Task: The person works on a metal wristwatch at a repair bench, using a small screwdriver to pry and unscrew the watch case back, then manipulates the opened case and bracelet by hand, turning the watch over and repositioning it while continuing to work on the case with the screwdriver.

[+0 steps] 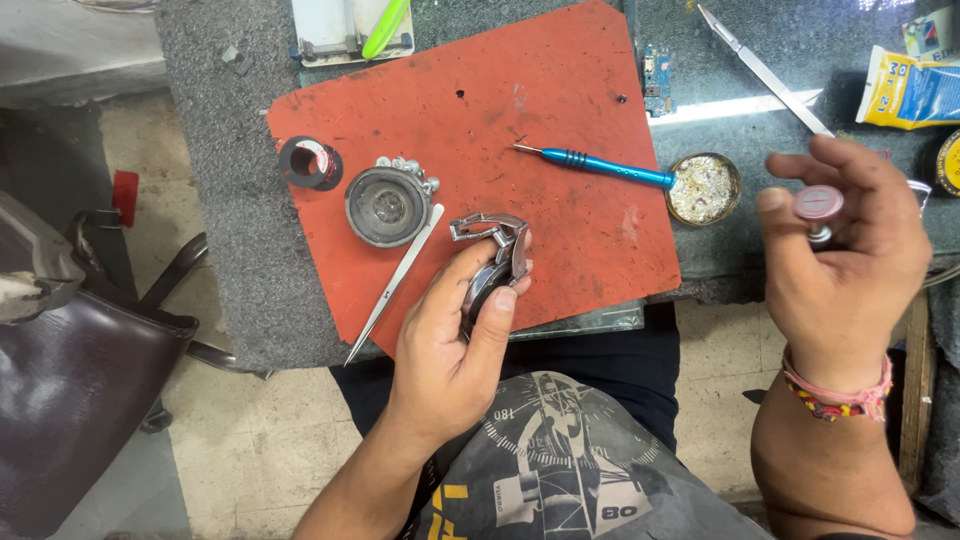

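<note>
My left hand (455,335) grips a metal wristwatch (497,262) by its case, over the near edge of a red work mat (560,110); the bracelet's clasp sticks up above my fingers. My right hand (845,255) is raised to the right of the mat and holds a small tool with a round pink cap (818,205) between thumb and fingers. A blue-handled screwdriver (600,163) lies on the mat between both hands.
Tweezers (395,285), a round metal dish with small parts (388,203) and a tape roll (310,163) sit on the mat's left side. A tin of paste (704,187), a scalpel (765,70), a small circuit board (657,80) and a yellow-blue packet (915,90) lie on the bench.
</note>
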Available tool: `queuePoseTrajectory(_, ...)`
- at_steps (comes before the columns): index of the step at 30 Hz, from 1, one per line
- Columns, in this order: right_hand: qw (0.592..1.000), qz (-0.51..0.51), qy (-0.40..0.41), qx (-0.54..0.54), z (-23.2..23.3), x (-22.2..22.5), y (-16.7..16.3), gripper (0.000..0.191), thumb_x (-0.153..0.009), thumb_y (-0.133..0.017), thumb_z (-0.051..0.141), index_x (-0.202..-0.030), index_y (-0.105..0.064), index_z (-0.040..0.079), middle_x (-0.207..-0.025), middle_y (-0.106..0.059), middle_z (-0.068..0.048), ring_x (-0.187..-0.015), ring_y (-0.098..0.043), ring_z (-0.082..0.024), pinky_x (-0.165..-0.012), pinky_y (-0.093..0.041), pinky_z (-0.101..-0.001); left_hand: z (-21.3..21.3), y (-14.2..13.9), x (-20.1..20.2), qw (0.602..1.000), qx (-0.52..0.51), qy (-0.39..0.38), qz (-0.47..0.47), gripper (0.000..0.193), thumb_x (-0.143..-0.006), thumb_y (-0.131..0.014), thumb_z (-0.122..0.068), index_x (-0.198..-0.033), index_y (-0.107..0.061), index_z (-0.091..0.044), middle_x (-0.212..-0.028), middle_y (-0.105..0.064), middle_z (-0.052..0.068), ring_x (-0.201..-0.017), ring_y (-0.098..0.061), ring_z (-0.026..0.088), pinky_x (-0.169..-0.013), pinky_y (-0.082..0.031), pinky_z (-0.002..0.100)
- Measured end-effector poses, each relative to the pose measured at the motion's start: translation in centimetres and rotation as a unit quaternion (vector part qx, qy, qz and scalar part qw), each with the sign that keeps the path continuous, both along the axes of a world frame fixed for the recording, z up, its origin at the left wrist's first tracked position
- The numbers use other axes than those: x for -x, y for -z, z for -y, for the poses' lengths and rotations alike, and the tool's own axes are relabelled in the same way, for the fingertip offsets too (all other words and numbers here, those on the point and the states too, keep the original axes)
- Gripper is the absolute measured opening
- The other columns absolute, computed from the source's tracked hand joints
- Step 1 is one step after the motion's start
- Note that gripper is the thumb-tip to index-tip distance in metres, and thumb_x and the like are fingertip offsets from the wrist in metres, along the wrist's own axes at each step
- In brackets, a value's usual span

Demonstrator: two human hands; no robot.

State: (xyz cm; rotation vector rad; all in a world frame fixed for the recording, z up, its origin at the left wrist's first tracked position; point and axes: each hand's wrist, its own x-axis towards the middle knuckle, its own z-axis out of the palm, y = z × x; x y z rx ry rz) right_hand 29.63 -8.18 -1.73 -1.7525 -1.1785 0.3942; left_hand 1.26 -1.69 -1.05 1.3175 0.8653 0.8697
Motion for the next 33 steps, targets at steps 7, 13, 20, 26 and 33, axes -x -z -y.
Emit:
queuePoseTrajectory(7,0.999,0.025,0.010,0.020,1.5,-0.8,0.5,0.031,-0.111,-0.075,-0.004,-0.137,-0.057,-0.004,-0.122,-0.070,-0.015,-0.101,-0.065,-0.009,-0.086,-0.051,-0.0185,0.0,-0.2,0.0,1.000,0.007,0.004,0.007,0.038,-0.109,-0.054,-0.011,-0.141,-0.053,0.009,-0.135,-0.066,0.016,-0.122,-0.068,0.020,-0.107,-0.058,0.034)
queuePoseTrajectory(13,0.967,0.237,-0.036,0.082,-0.4,1.2,-2.4,0.081,-0.078,-0.093,0.009,-0.143,-0.046,-0.004,-0.120,-0.074,-0.016,-0.070,-0.060,-0.013,-0.055,-0.046,-0.0254,-0.1,-0.2,0.0,1.000,0.015,0.004,0.014,0.038,-0.109,-0.054,-0.010,-0.141,-0.053,0.009,-0.137,-0.065,0.017,-0.122,-0.068,0.020,-0.108,-0.058,0.034)
queuePoseTrajectory(20,0.952,0.284,-0.069,0.092,-1.5,1.0,-2.4,0.096,-0.076,-0.095,0.012,-0.153,-0.039,-0.002,-0.125,-0.074,-0.014,-0.055,-0.052,-0.014,-0.054,-0.047,-0.0259,0.0,-0.3,-0.1,1.000,0.008,0.001,0.007,0.037,-0.109,-0.054,-0.010,-0.140,-0.054,0.009,-0.136,-0.066,0.017,-0.121,-0.068,0.020,-0.107,-0.058,0.034)
queuePoseTrajectory(26,0.970,0.222,-0.094,0.031,-0.1,-0.3,0.5,0.101,-0.089,-0.092,0.011,-0.166,-0.026,0.004,-0.135,-0.073,-0.015,-0.058,-0.056,-0.009,-0.056,-0.046,-0.0199,0.0,-0.3,0.0,1.000,0.001,0.003,0.003,0.036,-0.109,-0.054,-0.010,-0.140,-0.054,0.009,-0.135,-0.066,0.016,-0.121,-0.069,0.020,-0.108,-0.058,0.034)
queuePoseTrajectory(33,0.967,0.231,-0.105,0.018,0.3,-1.0,1.5,0.112,-0.085,-0.097,0.013,-0.168,-0.022,0.005,-0.135,-0.072,-0.015,-0.056,-0.056,-0.010,-0.053,-0.044,-0.0204,-0.1,-0.3,0.1,1.000,0.007,0.006,-0.006,0.037,-0.109,-0.055,-0.011,-0.140,-0.054,0.008,-0.133,-0.068,0.016,-0.120,-0.070,0.020,-0.106,-0.058,0.033)
